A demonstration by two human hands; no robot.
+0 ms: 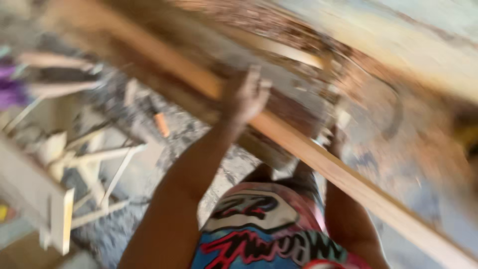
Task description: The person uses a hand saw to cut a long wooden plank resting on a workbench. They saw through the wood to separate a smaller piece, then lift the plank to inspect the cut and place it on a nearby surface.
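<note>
The picture is heavily motion-blurred. A long pale wooden plank [318, 159] runs diagonally from the upper left to the lower right. My left hand [246, 94] reaches up and grips the plank about midway along, fingers over its upper edge. My right hand [336, 139] is at the plank further right, mostly hidden behind it, and its grip cannot be made out. Beyond the plank lies a brown wooden surface [298, 69] speckled with sawdust. My colourful patterned garment [264, 229] fills the bottom middle.
Several white wooden frame pieces [94, 159] lie on the grey, rubble-strewn floor [184, 129] at the left. A small orange object [161, 124] lies on that floor. Something purple [10, 84] is at the far left edge. A pale board [59, 219] sits at the lower left.
</note>
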